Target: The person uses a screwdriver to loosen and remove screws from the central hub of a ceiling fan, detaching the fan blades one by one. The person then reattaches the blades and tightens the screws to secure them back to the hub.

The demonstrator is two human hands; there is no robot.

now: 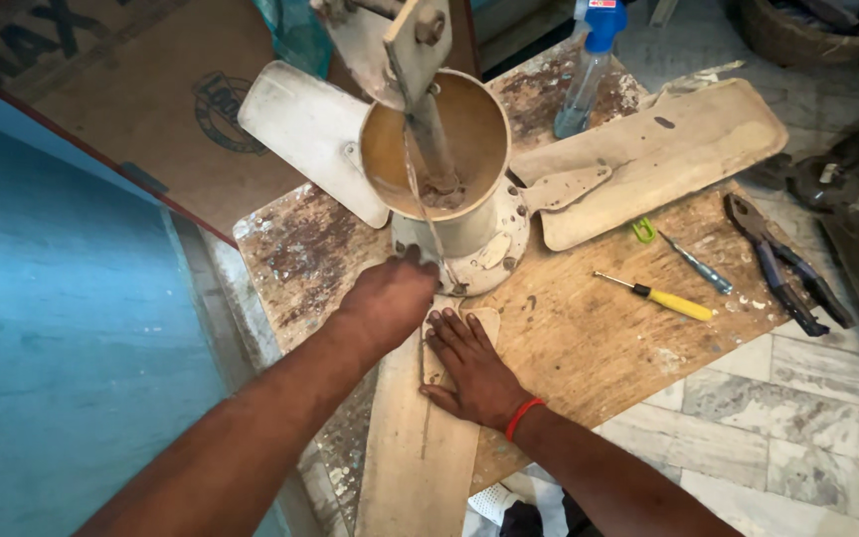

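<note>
Two hands work the dusty ceiling fan (449,189) on the counter (589,338): the left grip (390,298) closes at the motor base, seemingly steadying it, while just beside it the right hand (474,373) lies open, pinning the near blade (420,438) flat.

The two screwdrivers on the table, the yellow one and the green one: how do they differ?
The yellow-handled screwdriver has a thicker, opaque yellow handle; the green-handled screwdriver is slimmer, with a small green end and a bluish-grey body. The yellow one lies nearer the person's right hand; the green one lies further back, close to the fan blade. Both lie flat and untouched on the wooden table, slanted the same way.
</note>
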